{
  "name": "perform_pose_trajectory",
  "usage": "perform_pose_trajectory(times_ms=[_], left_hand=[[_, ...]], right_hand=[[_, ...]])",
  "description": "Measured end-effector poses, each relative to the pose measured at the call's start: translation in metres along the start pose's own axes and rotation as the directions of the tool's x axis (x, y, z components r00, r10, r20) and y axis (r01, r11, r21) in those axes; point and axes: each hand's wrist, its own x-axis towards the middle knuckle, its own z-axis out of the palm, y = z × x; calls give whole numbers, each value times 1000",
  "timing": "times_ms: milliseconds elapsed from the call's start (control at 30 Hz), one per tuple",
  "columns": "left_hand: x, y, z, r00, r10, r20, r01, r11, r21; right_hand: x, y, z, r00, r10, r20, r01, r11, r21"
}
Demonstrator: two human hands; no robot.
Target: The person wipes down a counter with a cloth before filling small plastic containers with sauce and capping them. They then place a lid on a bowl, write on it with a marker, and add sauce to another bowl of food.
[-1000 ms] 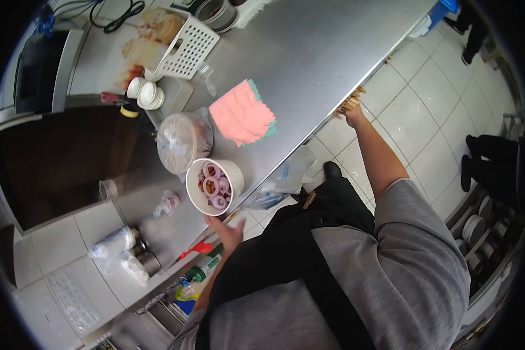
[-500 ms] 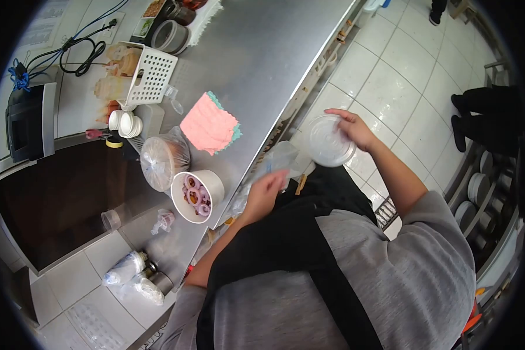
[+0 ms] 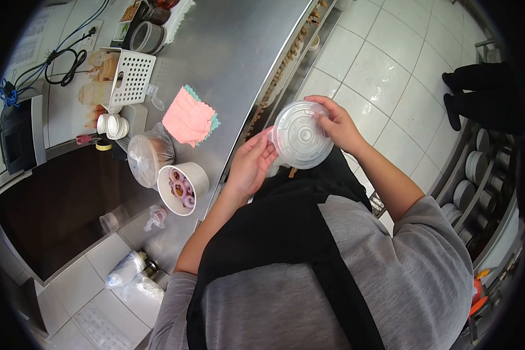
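Note:
A round, clear plastic lid [image 3: 303, 143] is held above the floor, just off the counter's front edge. My right hand [image 3: 339, 123] grips its right side, thumb on top and fingers around the rim. At the opposite edge my left hand [image 3: 252, 163] has its thumb and fingers closed at the rim. On the counter to the left, a white paper bowl [image 3: 199, 185] stands uncovered, with purple onion rings [image 3: 182, 189] and darker pieces inside. Directly behind it is a plastic-wrapped container [image 3: 147, 160].
A pink and green cloth [image 3: 188, 116] lies on the steel counter [image 3: 227, 55]. Farther back are a white perforated basket [image 3: 132, 79] with bottles and a stack of small white cups [image 3: 115, 125]. Someone's dark-clothed legs [image 3: 478, 81] are at the right, near shelves of round containers [image 3: 475, 166].
My left hand has come up from beside the counter edge to the lid's rim. The lid has shifted left, tilting its face toward me. A plastic bag near my left hand is no longer visible.

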Motion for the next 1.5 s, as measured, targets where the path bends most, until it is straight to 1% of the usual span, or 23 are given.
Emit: perform_pose_trajectory(times_ms=[133, 200, 233, 300, 400, 433, 500, 533, 600, 633, 733, 833, 900, 1033, 1133, 1200, 1233, 1300, 1333, 1367, 1400, 1433, 1500], left_hand=[[-14, 8, 4, 1000, 19, 4, -19, 999, -39], [-20, 11, 9, 989, 130, -69, -121, 984, 128], [-21, 11, 10, 987, 138, -76, -128, 984, 126], [-25, 11, 9, 919, 383, -98, -286, 815, 505], [-29, 18, 6, 891, 424, -163, -248, 755, 607], [-32, 19, 6, 888, 430, -166, -252, 754, 607], [-37, 23, 9, 909, 388, -150, -309, 871, 383], [-39, 25, 12, 908, 390, -150, -311, 870, 383], [-44, 28, 16, 933, 333, -138, -300, 929, 219], [-45, 27, 14, 932, 335, -140, -301, 928, 220], [-45, 27, 13, 936, 318, -153, -277, 930, 240], [-44, 29, 19, 893, 416, -170, -349, 881, 319], [-43, 28, 16, 817, 566, -111, -404, 699, 589], [-44, 28, 20, 772, 626, -115, -407, 625, 667], [-41, 30, 17, 783, 611, -114, -416, 651, 635], [-38, 29, 13, 852, 486, -193, -400, 844, 356], [-39, 28, 13, 853, 485, -193, -400, 845, 356], [-41, 30, 23, 901, 292, -321, -319, 947, -36], [-40, 27, 19, 902, 291, -319, -319, 947, -37], [-38, 21, 13, 898, 344, -272, -355, 935, 10], [-37, 15, 8, 891, 395, -224, -392, 918, 56], [-34, 10, 4, 891, 394, -225, -392, 918, 55], [-28, 0, 5, 889, 398, -228, -398, 916, 49]], right_hand=[[-2, -4, 12, 999, -33, -8, 34, 999, 37], [-2, -7, 17, 997, -71, -13, 70, 996, -57], [-3, -7, 21, 997, -72, -2, 72, 996, -56], [-5, -8, 32, 994, -97, -52, 94, 994, -52], [-14, -17, 50, 990, -105, -92, 103, 994, -31], [-15, -18, 52, 990, -108, -86, 105, 994, -32], [-16, -19, 54, 989, -112, -99, 111, 994, -22], [-15, -18, 54, 989, -114, -97, 112, 993, -23], [-15, -17, 53, 985, -147, -90, 145, 989, -30], [-15, -17, 53, 985, -147, -88, 145, 989, -29], [-14, -22, 54, 985, -150, -81, 150, 989, -5], [-14, -28, 55, 988, -129, -82, 129, 992, -12], [-14, -30, 57, 985, -142, -93, 143, 990, 2], [-19, -37, 62, 985, -134, -111, 131, 991, -32], [-21, -40, 65, 977, -175, -122, 171, 984, -43], [-21, -41, 66, 971, -205, -122, 197, 977, -78], [-20, -41, 67, 971, -204, -123, 196, 978, -79], [-16, -39, 67, 962, -219, -164, 207, 975, -87], [-11, -34, 68, 962, -219, -165, 207, 974, -89], [-4, -27, 71, 869, -407, -283, 324, 898, -297], [-1, -23, 74, 729, -590, -348, 386, 773, -503], [-3, -22, 74, 729, -589, -347, 385, 774, -503], [-11, -29, 78, 706, -704, 70, 500, 426, -754]])
